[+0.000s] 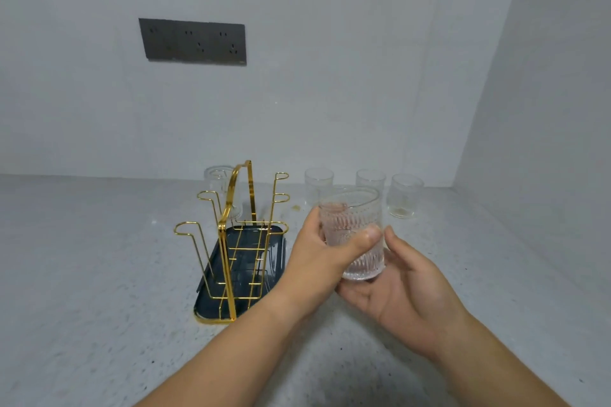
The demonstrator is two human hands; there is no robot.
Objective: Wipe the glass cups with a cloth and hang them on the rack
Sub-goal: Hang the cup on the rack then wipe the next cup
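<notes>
My left hand (317, 254) grips a ribbed glass cup (352, 225) upright above the counter, thumb across its front and fingers behind it. My right hand (396, 287) cradles the cup's base from below and the right, fingers relaxed. A gold wire rack (231, 241) with hook-shaped pegs stands on a dark tray (211, 304) to the left of the hands. One glass cup (218, 180) sits on the rack's far left peg. Three more glass cups (405, 195) stand upright in a row by the back wall. No cloth is in view.
The speckled grey counter (99, 274) runs left and toward me. A white wall rises close behind the cups, with a side wall at the right. A dark socket panel (195, 41) is mounted on the back wall.
</notes>
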